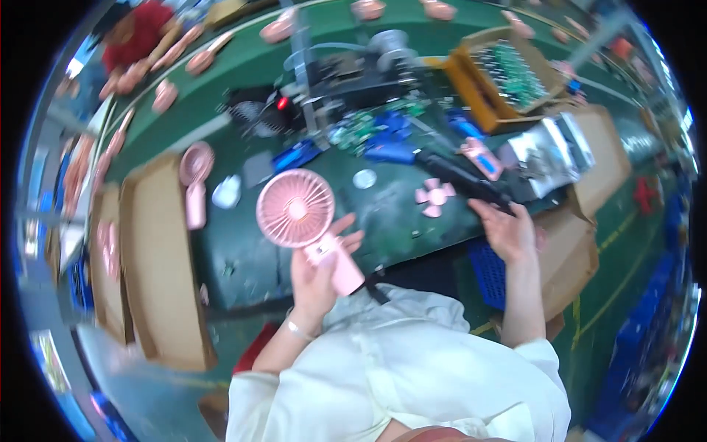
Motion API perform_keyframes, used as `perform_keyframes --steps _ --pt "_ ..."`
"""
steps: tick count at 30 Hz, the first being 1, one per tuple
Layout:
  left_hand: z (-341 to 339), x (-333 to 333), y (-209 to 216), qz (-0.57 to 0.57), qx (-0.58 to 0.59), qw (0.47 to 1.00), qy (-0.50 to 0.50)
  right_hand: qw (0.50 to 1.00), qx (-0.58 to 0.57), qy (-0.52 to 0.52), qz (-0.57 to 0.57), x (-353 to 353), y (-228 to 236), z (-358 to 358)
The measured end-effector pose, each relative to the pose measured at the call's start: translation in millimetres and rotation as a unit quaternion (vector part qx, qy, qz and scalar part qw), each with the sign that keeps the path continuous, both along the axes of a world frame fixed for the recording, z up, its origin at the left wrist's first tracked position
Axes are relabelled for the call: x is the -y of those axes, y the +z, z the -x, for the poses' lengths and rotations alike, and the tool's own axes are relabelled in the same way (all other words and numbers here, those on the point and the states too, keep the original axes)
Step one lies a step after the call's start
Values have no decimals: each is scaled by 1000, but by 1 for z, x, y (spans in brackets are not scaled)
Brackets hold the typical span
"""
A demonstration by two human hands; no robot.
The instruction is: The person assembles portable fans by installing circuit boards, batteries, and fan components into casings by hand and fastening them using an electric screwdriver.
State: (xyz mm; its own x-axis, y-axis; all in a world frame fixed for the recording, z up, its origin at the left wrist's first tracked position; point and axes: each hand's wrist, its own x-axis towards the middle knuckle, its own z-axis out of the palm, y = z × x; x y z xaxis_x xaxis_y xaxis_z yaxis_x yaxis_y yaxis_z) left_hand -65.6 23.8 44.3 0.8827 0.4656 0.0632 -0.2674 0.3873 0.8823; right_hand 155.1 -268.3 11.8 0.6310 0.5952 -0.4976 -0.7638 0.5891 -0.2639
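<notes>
My left hand (pixel 315 276) is closed round the handle of a pink handheld fan (pixel 296 209), its round grille turned up. At the right, the fingers of my right hand (pixel 509 232) are around the near end of a long black electric screwdriver (pixel 460 177), which slants over the bench with a blue part at its far end. Between the hands lies a loose pink fan blade (pixel 435 197). A small white disc (pixel 364 179) sits beyond the held fan. Another pink fan (pixel 196 177) lies to the left, beside a white rounded piece (pixel 227 191).
Open cardboard boxes (pixel 163 265) stand at the left. At the back right is a carton (pixel 460 85) of green circuit boards, with silvery bags (pixel 549 158) nearer. A metal fixture (pixel 361 85) rises behind scattered boards. Pink fans line a green conveyor (pixel 243 55); another person (pixel 143 37) sits beyond.
</notes>
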Motion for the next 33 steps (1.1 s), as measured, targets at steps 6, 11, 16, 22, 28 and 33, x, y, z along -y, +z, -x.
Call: perform_keyframes --steps 6,11,16,22,28,33 --pt "5 -6 -15 65 -50 997 -10 902 277 -231 237 -41 32 9" --pt "8 -7 -12 68 -56 996 -14 661 486 -400 407 -71 94 21" --pt "11 -9 -13 113 -75 991 15 569 617 -342 423 -99 124 39" --pt "14 -9 -14 102 -47 994 11 676 736 24 40 -149 97 42" --pt "16 -8 -8 132 -71 989 14 764 549 337 22 -145 63 34" --pt "18 -8 -17 85 -58 995 -4 778 620 98 38 -127 50 43"
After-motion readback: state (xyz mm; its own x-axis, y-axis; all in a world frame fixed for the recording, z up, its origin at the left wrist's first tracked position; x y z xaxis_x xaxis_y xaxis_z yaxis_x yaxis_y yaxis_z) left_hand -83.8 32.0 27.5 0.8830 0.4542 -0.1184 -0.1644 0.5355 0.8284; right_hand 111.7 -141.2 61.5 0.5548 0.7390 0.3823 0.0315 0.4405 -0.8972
